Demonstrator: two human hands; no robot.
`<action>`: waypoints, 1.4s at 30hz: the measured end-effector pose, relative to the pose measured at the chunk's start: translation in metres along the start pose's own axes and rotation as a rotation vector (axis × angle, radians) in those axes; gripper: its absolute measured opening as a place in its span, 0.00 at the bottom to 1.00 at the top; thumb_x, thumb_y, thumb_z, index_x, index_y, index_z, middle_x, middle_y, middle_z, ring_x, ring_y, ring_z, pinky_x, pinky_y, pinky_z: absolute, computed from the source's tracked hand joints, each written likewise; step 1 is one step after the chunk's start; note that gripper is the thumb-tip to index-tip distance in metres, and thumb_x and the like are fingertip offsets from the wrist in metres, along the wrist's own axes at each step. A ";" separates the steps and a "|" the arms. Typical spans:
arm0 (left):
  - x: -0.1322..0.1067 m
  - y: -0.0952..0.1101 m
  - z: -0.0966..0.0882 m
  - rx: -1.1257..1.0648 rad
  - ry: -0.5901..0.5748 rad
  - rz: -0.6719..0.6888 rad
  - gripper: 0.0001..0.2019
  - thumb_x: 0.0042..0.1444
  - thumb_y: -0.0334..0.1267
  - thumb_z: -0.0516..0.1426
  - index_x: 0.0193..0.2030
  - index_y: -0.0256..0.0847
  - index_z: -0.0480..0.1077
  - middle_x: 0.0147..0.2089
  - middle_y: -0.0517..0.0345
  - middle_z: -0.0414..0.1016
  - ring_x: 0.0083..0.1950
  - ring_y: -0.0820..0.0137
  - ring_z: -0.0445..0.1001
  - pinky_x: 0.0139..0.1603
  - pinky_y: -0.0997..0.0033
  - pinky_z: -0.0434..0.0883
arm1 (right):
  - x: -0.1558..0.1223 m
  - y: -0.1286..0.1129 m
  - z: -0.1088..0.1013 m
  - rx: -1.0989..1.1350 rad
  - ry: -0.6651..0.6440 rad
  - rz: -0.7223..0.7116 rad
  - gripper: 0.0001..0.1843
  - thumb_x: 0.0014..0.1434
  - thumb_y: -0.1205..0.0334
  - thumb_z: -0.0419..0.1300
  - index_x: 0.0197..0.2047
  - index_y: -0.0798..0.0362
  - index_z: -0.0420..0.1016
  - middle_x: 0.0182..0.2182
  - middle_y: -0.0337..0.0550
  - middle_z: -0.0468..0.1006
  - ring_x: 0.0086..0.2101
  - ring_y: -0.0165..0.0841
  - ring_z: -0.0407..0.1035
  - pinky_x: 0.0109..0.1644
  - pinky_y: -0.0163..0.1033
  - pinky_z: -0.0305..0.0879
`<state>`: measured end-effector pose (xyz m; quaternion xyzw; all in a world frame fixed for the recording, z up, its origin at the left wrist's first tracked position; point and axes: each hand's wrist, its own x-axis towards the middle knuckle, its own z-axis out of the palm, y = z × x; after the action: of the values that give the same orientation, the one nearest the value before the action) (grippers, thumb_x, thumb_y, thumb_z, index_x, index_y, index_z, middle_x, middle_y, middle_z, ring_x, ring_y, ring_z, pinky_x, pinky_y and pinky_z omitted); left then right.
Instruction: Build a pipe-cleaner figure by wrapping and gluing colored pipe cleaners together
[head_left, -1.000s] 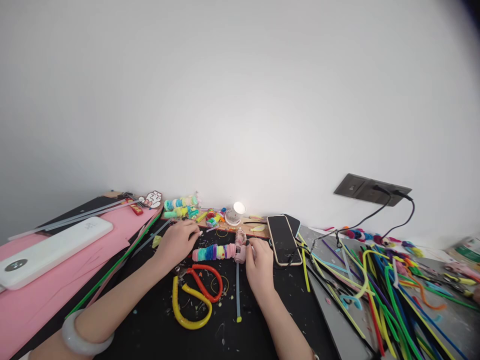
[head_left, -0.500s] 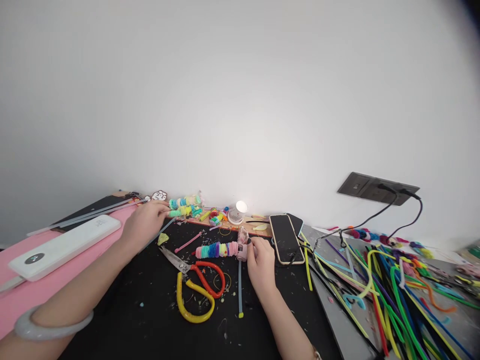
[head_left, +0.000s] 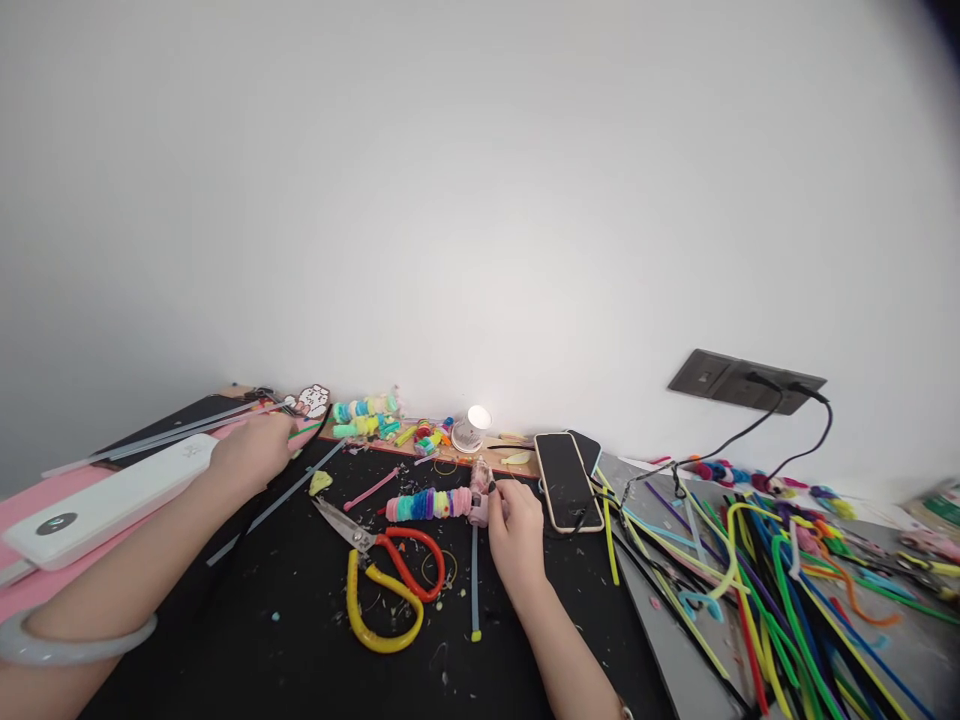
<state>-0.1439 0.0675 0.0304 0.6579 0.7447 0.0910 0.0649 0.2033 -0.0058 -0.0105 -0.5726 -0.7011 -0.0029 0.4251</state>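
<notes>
The right hand (head_left: 519, 530) is pinching the pink end of a striped bundle (head_left: 427, 504), thumb and fingers closing on it at its right side. The bundle is lying across the black surface (head_left: 300, 650), with a pale blue stick (head_left: 475, 580) extending below its pink end toward a yellow tip. The left hand (head_left: 253, 448) is hovering or resting at the edge of the pink sheet (head_left: 22, 592), just beside a white power bank (head_left: 112, 500); a green stem (head_left: 306, 431) is showing past it, but its fingers are facing away — whether they are pinching the stem, I cannot tell.

Scissors (head_left: 364, 542) with one red and one yellow handle are lying between the two forearms, pointing toward a yellow scrap (head_left: 320, 484). A paper cup (head_left: 469, 432) is standing by the wall, bearing print too small to read. The power bank is carrying a faint pale marking, also unreadable — and a dark oval display. A phone (head_left: 568, 482) is lying near the right hand, its screen looking dark.
</notes>
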 end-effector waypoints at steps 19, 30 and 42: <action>-0.026 0.043 -0.015 0.142 0.599 0.240 0.24 0.61 0.27 0.40 0.59 0.39 0.65 0.55 0.50 0.70 0.47 0.60 0.70 0.43 0.66 0.65 | 0.001 -0.002 -0.002 0.003 -0.019 0.026 0.12 0.61 0.68 0.48 0.27 0.54 0.66 0.27 0.42 0.71 0.31 0.34 0.63 0.35 0.37 0.54; -0.024 0.050 -0.019 -0.025 0.402 0.167 0.24 0.58 0.28 0.42 0.61 0.42 0.55 0.62 0.47 0.63 0.47 0.56 0.73 0.36 0.65 0.67 | 0.000 -0.002 0.000 -0.005 -0.011 0.025 0.13 0.62 0.67 0.47 0.28 0.54 0.68 0.27 0.43 0.72 0.31 0.36 0.64 0.36 0.38 0.57; -0.061 0.112 -0.010 -0.263 -0.093 0.898 0.18 0.51 0.25 0.46 0.36 0.46 0.74 0.42 0.59 0.77 0.45 0.67 0.74 0.45 0.70 0.68 | -0.003 -0.006 0.000 0.303 -0.071 0.012 0.15 0.60 0.64 0.52 0.50 0.53 0.70 0.41 0.45 0.78 0.39 0.35 0.72 0.42 0.37 0.66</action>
<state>-0.0297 0.0198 0.0637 0.9046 0.3649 0.1741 0.1352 0.1987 -0.0096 -0.0094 -0.5058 -0.7047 0.1254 0.4816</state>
